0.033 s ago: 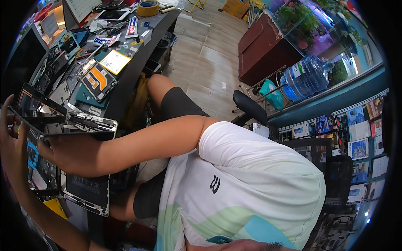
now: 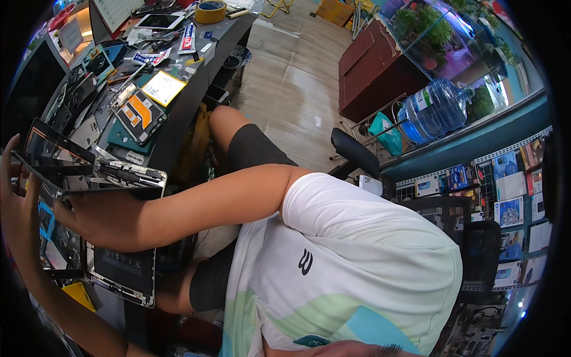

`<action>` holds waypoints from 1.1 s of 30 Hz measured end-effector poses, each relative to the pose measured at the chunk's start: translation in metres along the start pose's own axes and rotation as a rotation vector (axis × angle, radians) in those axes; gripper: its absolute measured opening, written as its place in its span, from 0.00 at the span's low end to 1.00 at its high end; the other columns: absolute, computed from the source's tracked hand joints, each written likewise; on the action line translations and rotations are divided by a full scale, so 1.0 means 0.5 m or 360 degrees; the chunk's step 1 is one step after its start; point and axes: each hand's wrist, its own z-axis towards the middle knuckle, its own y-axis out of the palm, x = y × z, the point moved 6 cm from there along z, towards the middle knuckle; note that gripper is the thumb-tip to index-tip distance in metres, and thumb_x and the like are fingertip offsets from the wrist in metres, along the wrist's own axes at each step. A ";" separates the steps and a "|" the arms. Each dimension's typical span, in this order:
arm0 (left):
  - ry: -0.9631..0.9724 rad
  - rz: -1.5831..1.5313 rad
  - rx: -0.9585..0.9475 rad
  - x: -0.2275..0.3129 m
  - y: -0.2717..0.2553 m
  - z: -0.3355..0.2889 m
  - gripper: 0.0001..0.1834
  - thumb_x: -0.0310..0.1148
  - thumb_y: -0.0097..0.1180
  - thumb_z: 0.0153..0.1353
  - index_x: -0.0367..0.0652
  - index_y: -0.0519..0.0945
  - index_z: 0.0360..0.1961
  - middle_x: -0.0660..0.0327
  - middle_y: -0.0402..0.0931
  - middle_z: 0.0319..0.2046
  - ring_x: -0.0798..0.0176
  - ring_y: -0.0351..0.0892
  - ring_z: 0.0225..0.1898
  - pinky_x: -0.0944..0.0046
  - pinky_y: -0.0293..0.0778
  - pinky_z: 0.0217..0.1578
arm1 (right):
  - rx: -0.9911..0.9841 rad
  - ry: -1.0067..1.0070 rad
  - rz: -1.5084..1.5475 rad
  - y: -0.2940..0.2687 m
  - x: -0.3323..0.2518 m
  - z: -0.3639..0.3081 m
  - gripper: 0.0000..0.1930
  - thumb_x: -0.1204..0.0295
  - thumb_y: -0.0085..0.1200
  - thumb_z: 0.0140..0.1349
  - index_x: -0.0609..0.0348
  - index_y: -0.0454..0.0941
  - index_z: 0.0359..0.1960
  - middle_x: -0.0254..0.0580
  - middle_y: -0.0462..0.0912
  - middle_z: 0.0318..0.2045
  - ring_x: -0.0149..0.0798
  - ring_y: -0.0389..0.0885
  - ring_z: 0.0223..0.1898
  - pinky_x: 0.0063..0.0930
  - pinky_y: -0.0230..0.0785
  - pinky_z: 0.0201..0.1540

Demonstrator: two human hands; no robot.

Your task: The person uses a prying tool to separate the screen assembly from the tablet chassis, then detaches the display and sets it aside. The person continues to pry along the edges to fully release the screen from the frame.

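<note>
At the far left, my left hand (image 2: 19,181) grips the edge of a thin dark-framed tablet screen (image 2: 59,156), which is tilted up over the bench. My right hand (image 2: 98,220) is just below it, its fingers curled at the screen's lower edge; the fingertips are partly hidden, so what they hold cannot be made out. Beside the screen lies an opened device with bare metal parts (image 2: 128,172). Nearer me, partly covered by my right forearm, is a tablet back housing with a black battery (image 2: 122,268); I cannot tell whether both belong to one device.
On the dark bench (image 2: 196,77) lie an opened device with an orange patch (image 2: 140,116), a yellow-edged white card (image 2: 163,88), tubes (image 2: 188,38), a tape roll (image 2: 210,12) and a white tablet (image 2: 159,21). A monitor (image 2: 35,83) stands behind. A water bottle (image 2: 434,110) is at the right.
</note>
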 end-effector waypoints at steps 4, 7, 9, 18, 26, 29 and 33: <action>0.0056 -0.0033 -0.0006 -0.006 0.031 0.014 0.40 0.63 0.77 0.56 0.38 0.86 0.56 0.47 0.90 0.41 0.45 0.90 0.43 0.50 0.82 0.44 | 0.0070 0.0097 0.0031 -0.018 0.018 -0.007 0.28 0.75 0.55 0.65 0.72 0.71 0.67 0.69 0.83 0.47 0.62 0.88 0.48 0.50 0.83 0.51; -0.0022 0.0093 -0.0001 -0.025 -0.012 -0.015 0.41 0.65 0.77 0.56 0.38 0.86 0.55 0.46 0.89 0.41 0.44 0.90 0.44 0.50 0.82 0.44 | 0.0107 0.0011 0.0087 -0.063 -0.010 -0.009 0.26 0.76 0.54 0.66 0.69 0.72 0.67 0.64 0.84 0.48 0.60 0.89 0.46 0.51 0.83 0.48; -0.0111 0.0234 -0.0022 -0.019 -0.030 -0.021 0.42 0.66 0.76 0.56 0.38 0.87 0.55 0.46 0.89 0.41 0.43 0.90 0.44 0.49 0.82 0.44 | 0.0155 -0.0055 0.0160 -0.076 0.009 -0.018 0.22 0.78 0.53 0.67 0.65 0.73 0.64 0.61 0.84 0.46 0.60 0.88 0.44 0.53 0.83 0.44; -0.0104 0.0097 0.0081 0.092 -0.082 -0.025 0.54 0.83 0.66 0.54 0.32 0.86 0.49 0.36 0.88 0.39 0.34 0.89 0.47 0.43 0.83 0.52 | 0.0390 -0.0294 0.0218 -0.078 -0.014 -0.110 0.35 0.86 0.72 0.65 0.66 0.66 0.70 0.53 0.87 0.51 0.41 0.92 0.50 0.30 0.86 0.51; -0.0149 0.0148 0.0113 0.075 -0.083 -0.037 0.58 0.86 0.63 0.52 0.31 0.86 0.50 0.37 0.89 0.41 0.35 0.90 0.49 0.43 0.85 0.54 | 0.0242 -0.0264 0.0492 -0.093 -0.018 -0.154 0.31 0.92 0.67 0.65 0.65 0.65 0.66 0.63 0.86 0.56 0.39 0.91 0.48 0.28 0.87 0.46; -0.0122 0.0174 0.0102 0.058 -0.070 -0.030 0.58 0.86 0.62 0.52 0.31 0.86 0.50 0.38 0.89 0.41 0.35 0.90 0.48 0.43 0.85 0.53 | 0.0223 -0.0275 0.0577 -0.102 -0.024 -0.166 0.31 0.93 0.66 0.66 0.63 0.65 0.65 0.66 0.85 0.56 0.40 0.91 0.48 0.26 0.86 0.44; -0.0089 0.0152 0.0111 0.065 -0.075 -0.031 0.57 0.86 0.62 0.53 0.31 0.86 0.49 0.38 0.89 0.40 0.36 0.91 0.47 0.43 0.85 0.51 | 0.0265 -0.0268 0.0592 -0.121 -0.032 -0.172 0.30 0.92 0.69 0.62 0.66 0.69 0.62 0.63 0.87 0.53 0.46 0.91 0.49 0.31 0.86 0.47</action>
